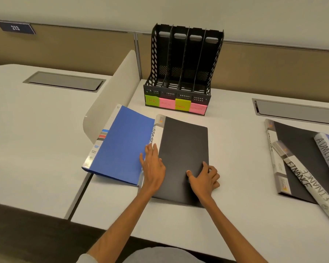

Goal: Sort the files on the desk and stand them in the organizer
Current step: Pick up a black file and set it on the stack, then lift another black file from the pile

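A black file (182, 149) with a white spine that reads "SPOR…" lies flat at the desk's centre, overlapping a blue file (122, 143) on its left. My left hand (153, 166) rests fingers spread on the black file's spine edge. My right hand (204, 179) curls over its lower right edge, thumb on the cover. The black four-slot organizer (180, 73) stands behind with no files in it; green, pink, yellow and pink labels (176, 106) run along its front. At the right lies a pile of files (300, 160) with spines marked FINANCE and ADMIN.
A curved white divider panel (110, 103) rises left of the blue file. Grey cable hatches sit in the left desk (65, 81) and at the right (296, 111). A beige partition with a "213" plate (15, 27) runs along the back.
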